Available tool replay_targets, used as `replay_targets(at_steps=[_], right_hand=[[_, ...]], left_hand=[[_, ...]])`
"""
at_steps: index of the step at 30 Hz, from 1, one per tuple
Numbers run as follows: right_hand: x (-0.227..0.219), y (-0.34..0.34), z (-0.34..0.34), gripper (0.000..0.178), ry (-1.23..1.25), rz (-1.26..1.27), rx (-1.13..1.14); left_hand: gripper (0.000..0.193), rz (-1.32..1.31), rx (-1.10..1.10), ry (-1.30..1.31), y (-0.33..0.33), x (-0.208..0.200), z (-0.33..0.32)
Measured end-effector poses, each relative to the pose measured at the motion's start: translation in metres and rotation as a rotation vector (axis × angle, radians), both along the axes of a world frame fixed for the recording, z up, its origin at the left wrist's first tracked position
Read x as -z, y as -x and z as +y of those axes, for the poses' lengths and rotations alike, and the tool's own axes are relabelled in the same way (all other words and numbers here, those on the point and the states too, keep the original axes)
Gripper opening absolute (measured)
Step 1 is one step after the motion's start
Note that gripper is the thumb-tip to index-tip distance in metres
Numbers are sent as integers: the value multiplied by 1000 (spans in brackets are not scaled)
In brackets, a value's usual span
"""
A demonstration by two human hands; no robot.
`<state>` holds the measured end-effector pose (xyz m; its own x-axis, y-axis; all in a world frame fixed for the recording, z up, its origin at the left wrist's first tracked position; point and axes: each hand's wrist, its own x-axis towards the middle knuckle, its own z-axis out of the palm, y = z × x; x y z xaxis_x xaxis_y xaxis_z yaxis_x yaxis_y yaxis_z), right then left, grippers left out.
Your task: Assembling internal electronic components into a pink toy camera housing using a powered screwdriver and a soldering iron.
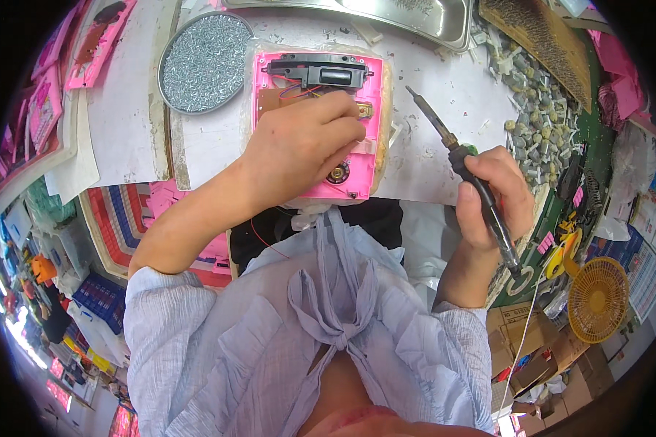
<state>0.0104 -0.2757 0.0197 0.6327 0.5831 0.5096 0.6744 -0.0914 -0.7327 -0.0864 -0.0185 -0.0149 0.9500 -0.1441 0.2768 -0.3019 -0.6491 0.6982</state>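
1. Upper centre of the frame: pink plastic casing (357, 156) lying open-side up on the white worktop (430, 153), black component (321, 73) across its top end, red wires (299, 91) and a brown board (273, 98) just below that.
2. Left hand (302, 142) pressed flat onto the casing's middle, fingers curled down over the board area, pinning it rather than wrapping it.
3. Right hand (492, 197) at centre right, closed in a fist around the handle of a soldering iron (463, 164); tip angled up and left, clear of the casing, cord trailing toward the lower right.
4. Handling, as a judgement: casing probably light and stiff, thin-walled, likely to slide unless held down; wires and solder joints fragile. Safest hold by the outer rim or flat panel, away from the wiring.
5. Edges and room: round tin of screws (205, 62) close at upper left, steel tray (415, 18) along the top edge, heap of small grey parts (539, 116) at upper right. Bare strip of worktop between casing and iron; table's near edge just below the casing.
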Motion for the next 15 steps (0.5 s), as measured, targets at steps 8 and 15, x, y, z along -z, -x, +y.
replay_targets(at_steps=[8, 15], right_hand=[[-1, 3, -3, 24, -39, 29, 14], [-3, 13, -9, 27, 36, 208, -258]], left_hand=[[16, 162, 96, 184, 2, 0, 22], [18, 58, 232, 29, 3, 2, 22]])
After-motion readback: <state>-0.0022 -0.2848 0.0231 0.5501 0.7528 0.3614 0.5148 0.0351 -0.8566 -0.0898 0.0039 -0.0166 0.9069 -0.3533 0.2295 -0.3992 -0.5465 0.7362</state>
